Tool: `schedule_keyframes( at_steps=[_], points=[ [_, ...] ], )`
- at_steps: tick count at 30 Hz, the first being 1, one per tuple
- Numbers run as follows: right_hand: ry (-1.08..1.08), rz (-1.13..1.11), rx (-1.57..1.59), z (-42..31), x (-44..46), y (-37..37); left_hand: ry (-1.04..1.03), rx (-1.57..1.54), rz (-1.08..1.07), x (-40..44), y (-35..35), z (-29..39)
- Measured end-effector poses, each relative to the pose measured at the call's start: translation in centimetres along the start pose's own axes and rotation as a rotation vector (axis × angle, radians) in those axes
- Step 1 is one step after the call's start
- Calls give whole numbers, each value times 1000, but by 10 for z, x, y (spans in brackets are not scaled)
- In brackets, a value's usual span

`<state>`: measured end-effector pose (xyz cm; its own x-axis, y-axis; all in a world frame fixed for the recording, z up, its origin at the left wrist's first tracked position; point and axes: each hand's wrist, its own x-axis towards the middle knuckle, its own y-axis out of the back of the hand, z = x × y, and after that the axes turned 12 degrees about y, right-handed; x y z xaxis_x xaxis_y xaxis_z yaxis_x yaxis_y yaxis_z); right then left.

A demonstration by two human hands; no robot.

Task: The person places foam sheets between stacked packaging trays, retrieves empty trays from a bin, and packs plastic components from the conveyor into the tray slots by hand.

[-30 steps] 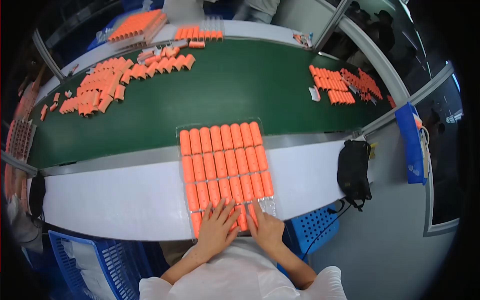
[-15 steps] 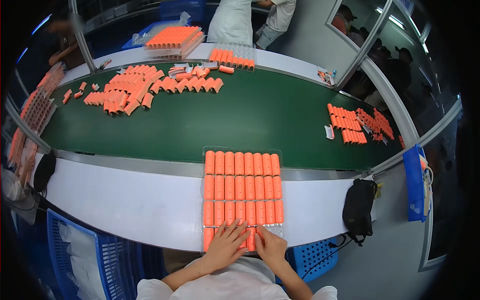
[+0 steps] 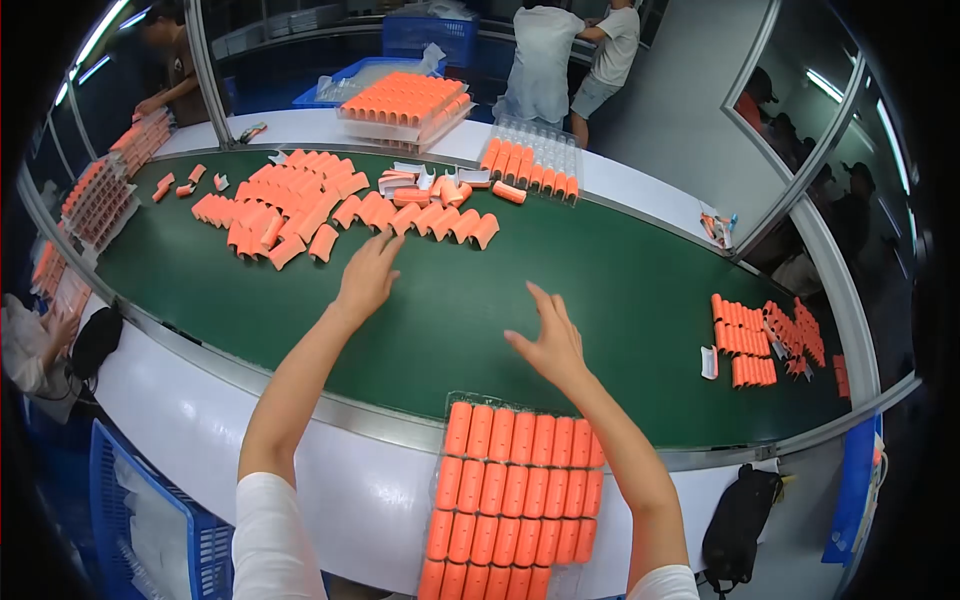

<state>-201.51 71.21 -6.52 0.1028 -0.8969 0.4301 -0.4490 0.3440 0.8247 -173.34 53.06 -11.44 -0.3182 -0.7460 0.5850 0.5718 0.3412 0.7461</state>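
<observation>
My left hand (image 3: 368,275) reaches over the green surface (image 3: 450,330), its fingertips at the near side of a row of orange curved pieces (image 3: 435,221). Its fingers are apart and nothing is seen in them. To the right, my right hand (image 3: 548,335) hovers above the same surface with thumb and fingers spread, holding nothing. Below my hands, a clear tray (image 3: 451,402) filled with rows of orange pieces (image 3: 500,487) lies on the white ledge, partly behind my right forearm.
A larger heap of orange pieces (image 3: 285,205) lies at the left, another group (image 3: 742,330) at the right. Stacked trays (image 3: 405,105) and a part-filled tray (image 3: 535,150) stand on the far ledge. A black pouch (image 3: 740,530) is at the right; people stand beyond.
Both hands have left the near tray and moved forward over the green surface, the left one to the row of orange pieces. The view has shifted, and the tray appears lower and further right.
</observation>
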Motion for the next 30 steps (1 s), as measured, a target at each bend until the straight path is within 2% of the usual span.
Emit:
schedule_keyframes(
  at_steps=[1, 4, 6, 9, 10, 11, 14, 18, 20, 23, 24, 30],
  points=[
    [-91, -111, 15, 18, 39, -11, 2, 6, -1, 23, -16, -12],
    [-148, -147, -45, 67, 126, -56, 34, 210, -126, 77, -51, -31],
    [-159, -182, -32, 87, 168, -80, 151, 346, -289, 99, -73, -33],
    [-149, -292, -56, 102, 202, -106, 39, 380, -207, 109, -93, -38],
    [-147, -346, -68, 102, 210, -109, 120, 388, -351, 118, -96, -38],
    [-144, -401, -83, 102, 217, -111, 124, 389, -363, 122, -96, -41],
    [-115, -466, -125, 103, 234, -118, 195, 159, -683, 134, -86, -39],
    [-98, -580, -123, 91, 241, -107, 136, -16, -694, 141, -92, -45],
    [-71, -556, -137, 88, 240, -113, 171, -5, -724, 144, -94, -38],
    [-72, -527, -111, 87, 234, -114, 89, -36, -631, 139, -101, -32],
    [-57, -535, -102, 88, 231, -111, 114, -87, -692, 139, -93, -23],
    [-23, -512, -83, 86, 220, -100, 207, -108, -751, 127, -74, 3]
  ],
)
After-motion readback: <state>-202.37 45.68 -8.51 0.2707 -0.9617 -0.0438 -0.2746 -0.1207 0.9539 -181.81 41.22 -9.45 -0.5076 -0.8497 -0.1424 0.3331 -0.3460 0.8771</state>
